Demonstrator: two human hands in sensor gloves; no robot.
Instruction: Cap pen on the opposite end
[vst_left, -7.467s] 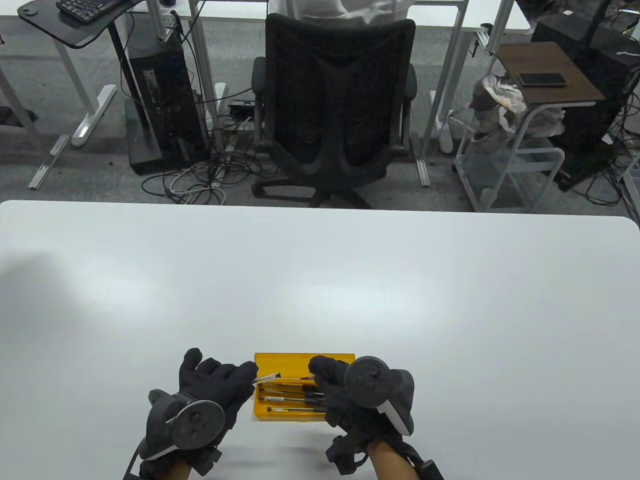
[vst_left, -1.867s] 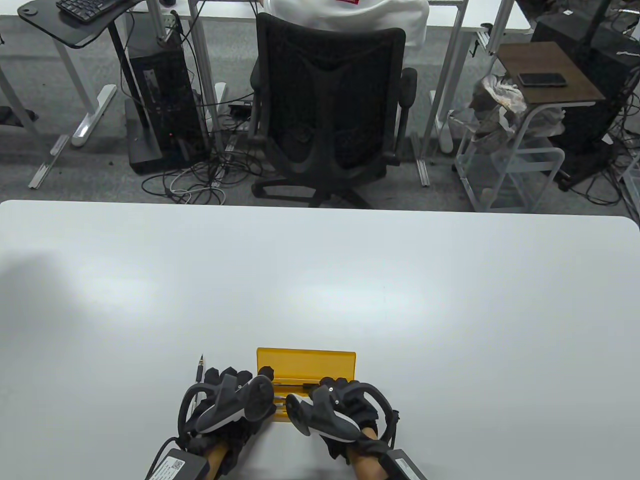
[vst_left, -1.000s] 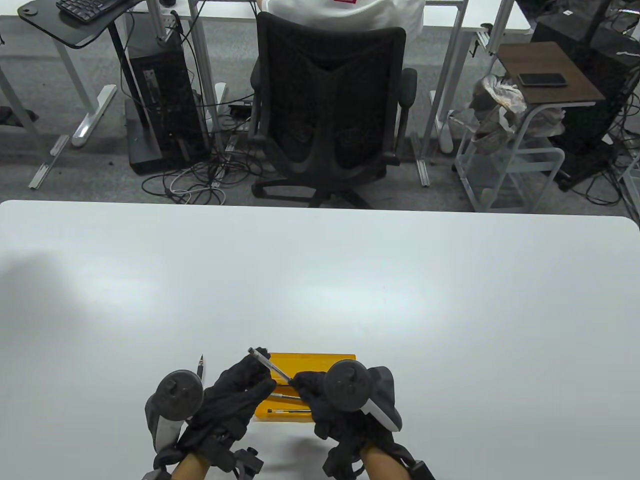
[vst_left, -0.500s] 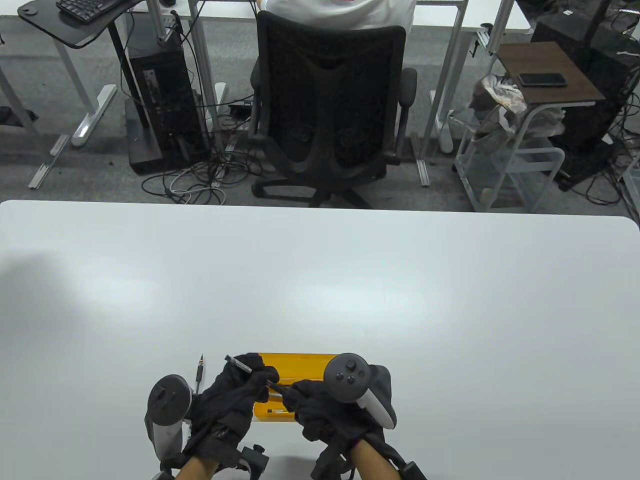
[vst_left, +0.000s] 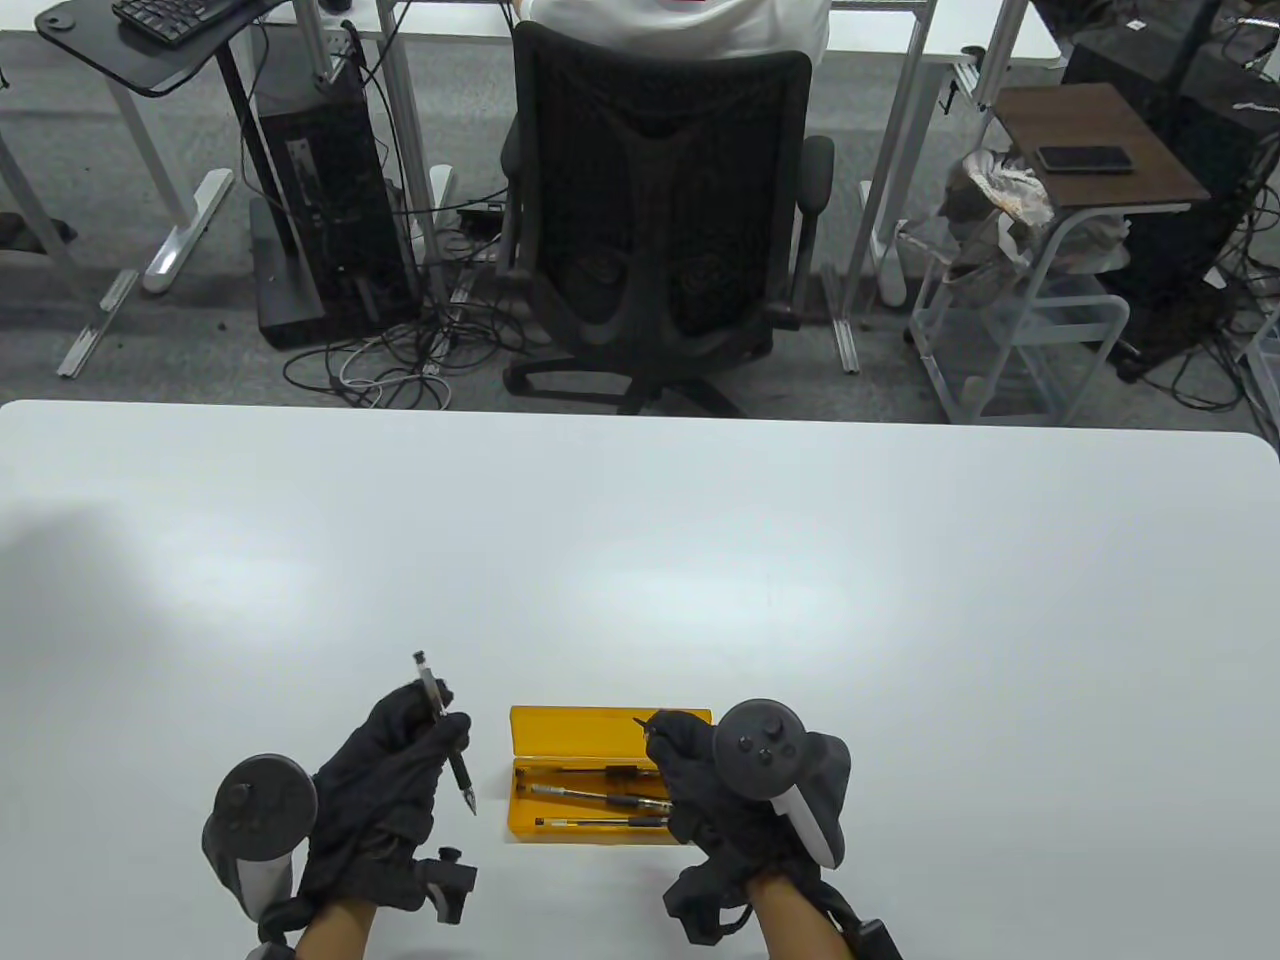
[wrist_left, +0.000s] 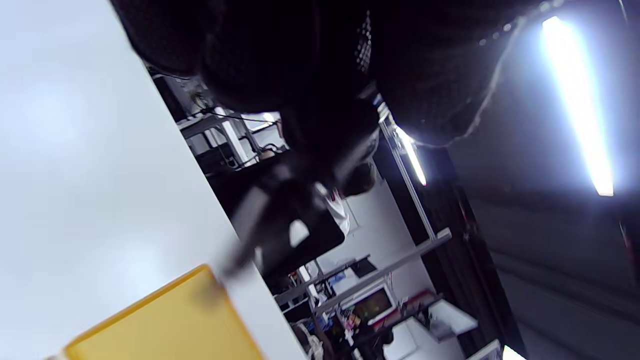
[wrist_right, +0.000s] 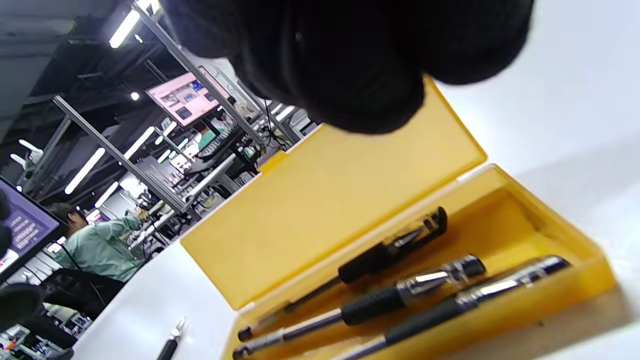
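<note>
Table (vst_left: 700, 560) bears your yellow pen case (vst_left: 560, 728), lid open, three pens (wrist_right: 400, 295) inside, while your left hand (vst_left: 385, 760) left of it grips an uncapped pen (vst_left: 445, 730), tip toward you, and your right hand (vst_left: 715, 790) pinches its cap (vst_left: 643, 722) above the case.

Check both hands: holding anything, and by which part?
Left hand grips a pen mid-barrel, tip pointing down. Right hand pinches a small dark piece, likely the cap.
</note>
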